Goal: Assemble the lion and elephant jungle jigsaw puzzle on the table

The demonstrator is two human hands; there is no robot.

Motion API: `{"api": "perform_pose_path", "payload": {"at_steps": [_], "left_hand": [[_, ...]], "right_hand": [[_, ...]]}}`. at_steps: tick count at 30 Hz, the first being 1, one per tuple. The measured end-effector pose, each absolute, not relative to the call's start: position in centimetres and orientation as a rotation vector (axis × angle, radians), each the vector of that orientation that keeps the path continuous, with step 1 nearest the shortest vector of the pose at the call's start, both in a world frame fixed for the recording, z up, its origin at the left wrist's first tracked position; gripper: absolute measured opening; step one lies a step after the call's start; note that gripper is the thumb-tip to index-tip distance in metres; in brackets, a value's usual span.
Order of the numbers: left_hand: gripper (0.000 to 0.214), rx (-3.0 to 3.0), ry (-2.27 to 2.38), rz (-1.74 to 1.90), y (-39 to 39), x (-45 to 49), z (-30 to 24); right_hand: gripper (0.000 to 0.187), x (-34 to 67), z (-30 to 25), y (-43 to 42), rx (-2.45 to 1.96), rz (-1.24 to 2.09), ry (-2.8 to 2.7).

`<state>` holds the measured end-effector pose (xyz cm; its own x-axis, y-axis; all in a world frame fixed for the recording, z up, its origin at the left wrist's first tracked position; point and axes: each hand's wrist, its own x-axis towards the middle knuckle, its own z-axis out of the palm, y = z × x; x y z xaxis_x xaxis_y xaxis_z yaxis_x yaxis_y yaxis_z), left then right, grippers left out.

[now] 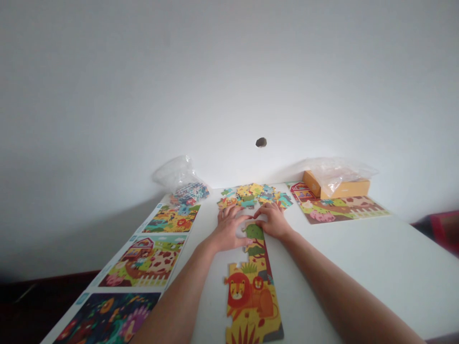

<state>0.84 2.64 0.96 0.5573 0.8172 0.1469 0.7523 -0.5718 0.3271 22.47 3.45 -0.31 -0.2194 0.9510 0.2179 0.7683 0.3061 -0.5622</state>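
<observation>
A partly joined jigsaw puzzle (253, 301) runs lengthwise down the table, showing lions, grass and a green treetop. My left hand (229, 230) lies along the left side of its far end, fingers spread and thumb reaching to the puzzle's edge. From the other side my right hand (273, 220) comes in, its thumb at the top of the green treetop piece (254, 231) and its index finger bent near my left index finger. I see no piece lifted in either hand. Just past my fingertips is a pile of loose puzzle pieces (251, 192).
Along the left edge lie a jungle picture (170, 219), a farm picture (145, 262) and a dark picture (111, 317). A plastic bag of pieces (188, 191) stands behind them. At back right, an orange box (344, 189) with clear plastic (339, 169) sits on another farm picture (340, 210).
</observation>
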Motion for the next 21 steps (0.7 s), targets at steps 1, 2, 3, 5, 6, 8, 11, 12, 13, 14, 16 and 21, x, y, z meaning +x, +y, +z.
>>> {"api": "perform_pose_path", "payload": {"at_steps": [1,2,3,5,6,8,11,12,13,14,16,21], "left_hand": [[0.073,2.565,1.318,0.416,2.6,0.9,1.0],[0.073,2.564,1.319,0.414,2.6,0.9,0.9],[0.073,2.564,1.32,0.413,2.6,0.9,0.9],[0.073,2.564,1.323,0.416,2.6,0.9,0.8],[0.073,2.564,1.324,0.419,2.6,0.9,0.8],[0.073,2.565,1.328,0.425,2.6,0.9,0.7],[0.073,2.569,1.334,0.427,2.5,1.0,0.6],[0.074,2.574,1.333,0.434,2.5,1.0,0.6],[0.073,2.58,1.337,0.449,2.5,1.1,0.5],[0.072,2.582,1.36,0.478,2.6,1.1,0.5],[0.065,2.548,1.505,0.577,2.7,1.2,0.3],[0.054,2.199,2.138,0.799,3.6,0.7,-0.2]], "right_hand": [[0.018,22.5,-0.3,3.4,-1.521,0.454,-2.058],[0.017,22.4,-0.3,3.4,-1.52,0.45,-2.061],[0.017,22.4,-0.2,3.4,-1.518,0.445,-2.065],[0.017,22.4,-0.2,3.3,-1.513,0.435,-2.071],[0.018,22.4,-0.2,3.3,-1.512,0.43,-2.073],[0.018,22.4,-0.2,3.3,-1.513,0.422,-2.076],[0.018,22.4,-0.2,3.3,-1.51,0.41,-2.08],[0.018,22.4,-0.2,3.3,-1.507,0.409,-2.082],[0.018,22.4,-0.3,3.3,-1.506,0.409,-2.082],[0.018,22.4,-0.3,3.3,-1.506,0.411,-2.082],[0.017,22.4,-0.3,3.3,-1.508,0.414,-2.078],[0.018,22.4,-0.3,3.3,-1.492,0.4,-2.053]]}}
